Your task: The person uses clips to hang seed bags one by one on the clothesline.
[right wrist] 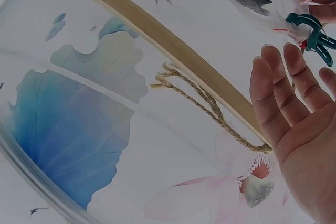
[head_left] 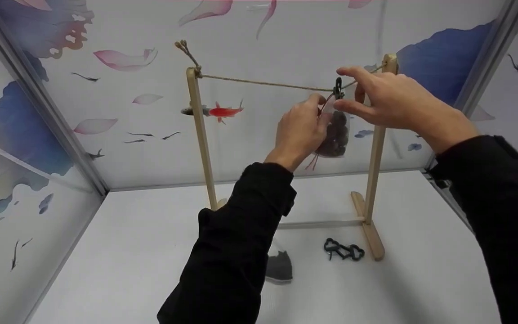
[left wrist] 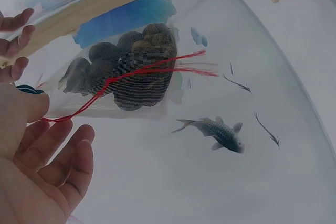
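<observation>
The bag (head_left: pixel 336 137) hangs beneath the rope (head_left: pixel 263 83) at the green clip (head_left: pixel 338 84). The left hand (head_left: pixel 300 127) pinches its top, thumb against finger; the right hand (head_left: pixel 389 98) has fingers apart near the clip, though from here I can't tell whether they touch it.

We see a white table (head_left: pixel 115 261). A wooden stand (head_left: pixel 375 175) stands on it, with one long foot (head_left: pixel 374 243) flat on the top. Just left of that foot, we see dark clips (head_left: pixel 343 250). Further left lies a dark grey thing (head_left: pixel 280 266), partly hidden from us.
</observation>
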Tool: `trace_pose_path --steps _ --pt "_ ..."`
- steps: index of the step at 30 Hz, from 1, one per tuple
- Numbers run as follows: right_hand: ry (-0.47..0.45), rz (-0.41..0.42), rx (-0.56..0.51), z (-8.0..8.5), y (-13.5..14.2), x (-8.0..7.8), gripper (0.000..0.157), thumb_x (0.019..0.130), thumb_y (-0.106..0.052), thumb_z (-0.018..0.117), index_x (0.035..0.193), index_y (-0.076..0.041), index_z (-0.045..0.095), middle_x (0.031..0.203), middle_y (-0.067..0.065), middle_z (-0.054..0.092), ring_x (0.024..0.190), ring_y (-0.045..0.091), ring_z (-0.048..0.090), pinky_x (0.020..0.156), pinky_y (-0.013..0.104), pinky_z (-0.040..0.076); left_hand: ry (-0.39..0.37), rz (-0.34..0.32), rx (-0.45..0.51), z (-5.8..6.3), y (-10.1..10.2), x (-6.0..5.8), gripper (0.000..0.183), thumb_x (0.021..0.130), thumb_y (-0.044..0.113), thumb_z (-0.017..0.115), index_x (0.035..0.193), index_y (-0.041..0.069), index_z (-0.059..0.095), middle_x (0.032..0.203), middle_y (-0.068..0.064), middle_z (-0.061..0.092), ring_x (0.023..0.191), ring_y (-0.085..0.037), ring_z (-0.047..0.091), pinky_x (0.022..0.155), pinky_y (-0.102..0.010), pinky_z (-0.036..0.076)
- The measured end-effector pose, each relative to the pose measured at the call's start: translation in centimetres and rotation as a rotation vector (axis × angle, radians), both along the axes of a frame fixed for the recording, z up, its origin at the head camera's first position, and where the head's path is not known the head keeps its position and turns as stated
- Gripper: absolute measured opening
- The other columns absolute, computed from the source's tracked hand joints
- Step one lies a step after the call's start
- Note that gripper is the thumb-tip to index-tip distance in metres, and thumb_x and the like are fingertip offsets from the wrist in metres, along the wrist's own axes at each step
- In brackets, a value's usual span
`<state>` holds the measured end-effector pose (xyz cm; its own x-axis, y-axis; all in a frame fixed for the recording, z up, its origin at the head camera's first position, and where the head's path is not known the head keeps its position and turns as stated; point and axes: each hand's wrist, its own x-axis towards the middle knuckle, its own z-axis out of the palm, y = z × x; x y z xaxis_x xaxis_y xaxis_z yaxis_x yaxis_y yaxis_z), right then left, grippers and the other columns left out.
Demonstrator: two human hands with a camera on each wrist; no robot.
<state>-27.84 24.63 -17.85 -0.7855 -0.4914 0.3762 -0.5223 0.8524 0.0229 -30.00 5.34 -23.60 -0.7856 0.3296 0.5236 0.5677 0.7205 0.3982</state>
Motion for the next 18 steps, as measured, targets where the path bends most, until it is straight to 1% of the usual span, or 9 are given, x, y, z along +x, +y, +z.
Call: trace_pose_path --steps 3,5,8,10,13,15,17,18 --pt "0.038 0.033 -0.02 -0.5 0.3 0.0 0.069 0.103 -0.051 0.054 0.157 -0.013 0.034 0.104 0.016 0.067 0.064 0.024 0.056 0.061 0.042 0.046 0.019 -0.017 0.012 -0.4 -0.3 0.0 0.037 0.104 0.029 0.061 0.134 0.01 0.059 0.114 -0.005 0.071 0.099 -0.017 0.067 0.082 -0.032 0.052" --pt "0.058 0.049 -0.036 -0.8 0.6 0.1 0.068 0.103 -0.048 0.057 0.156 -0.013 0.035 0.108 0.017 0.064 0.069 0.026 0.058 0.064 0.044 0.049 0.035 -0.031 0.028 -0.6 -0.4 0.0 0.04 0.102 0.03 0.063 0.137 0.009 0.058 0.117 -0.005 0.069 0.103 -0.018 0.066 0.084 -0.032 0.052" --pt "0.088 0.068 -0.07 -1.4 0.9 0.2 0.066 0.101 -0.043 0.062 0.156 -0.015 0.037 0.116 0.017 0.061 0.08 0.032 0.063 0.07 0.05 0.053 0.054 -0.049 0.057 -1.1 -0.7 0.1 0.046 0.101 0.03 0.065 0.14 0.008 0.055 0.122 -0.007 0.067 0.108 -0.019 0.065 0.087 -0.032 0.052" --pt "0.112 0.079 -0.11 -1.9 1.0 0.4 0.066 0.101 -0.04 0.064 0.156 -0.016 0.037 0.12 0.018 0.058 0.088 0.035 0.065 0.074 0.053 0.054 0.066 -0.061 0.076 -1.5 -0.9 0.3 0.049 0.101 0.03 0.066 0.142 0.007 0.052 0.126 -0.009 0.065 0.11 -0.02 0.064 0.09 -0.032 0.052" --pt "0.161 0.105 -0.202 -2.7 1.2 0.7 0.066 0.099 -0.036 0.068 0.155 -0.017 0.038 0.126 0.017 0.055 0.095 0.036 0.065 0.075 0.054 0.055 0.08 -0.092 0.108 -2.4 -1.3 0.6 0.053 0.1 0.03 0.067 0.144 0.006 0.05 0.129 -0.011 0.061 0.111 -0.02 0.062 0.091 -0.032 0.051" --pt "0.192 0.133 -0.261 -3.5 1.3 1.0 0.067 0.098 -0.031 0.07 0.155 -0.017 0.038 0.129 0.017 0.054 0.097 0.036 0.065 0.072 0.052 0.056 0.085 -0.115 0.123 -3.1 -1.5 1.0 0.055 0.1 0.03 0.068 0.146 0.006 0.048 0.13 -0.012 0.06 0.111 -0.021 0.062 0.092 -0.033 0.051" --pt "0.213 0.153 -0.309 -4.4 1.5 1.4 0.067 0.097 -0.027 0.072 0.154 -0.017 0.039 0.13 0.016 0.053 0.102 0.034 0.065 0.071 0.043 0.056 0.093 -0.139 0.134 -3.8 -1.8 1.4 0.057 0.1 0.03 0.067 0.147 0.005 0.047 0.133 -0.013 0.058 0.112 -0.021 0.061 0.094 -0.033 0.05" --pt "0.223 0.164 -0.323 -4.9 1.6 1.5 0.068 0.096 -0.025 0.074 0.154 -0.017 0.039 0.13 0.016 0.054 0.104 0.033 0.065 0.07 0.04 0.056 0.098 -0.149 0.139 -4.2 -2.0 1.6 0.058 0.1 0.03 0.067 0.147 0.005 0.047 0.135 -0.013 0.057 0.114 -0.022 0.061 0.095 -0.033 0.05"
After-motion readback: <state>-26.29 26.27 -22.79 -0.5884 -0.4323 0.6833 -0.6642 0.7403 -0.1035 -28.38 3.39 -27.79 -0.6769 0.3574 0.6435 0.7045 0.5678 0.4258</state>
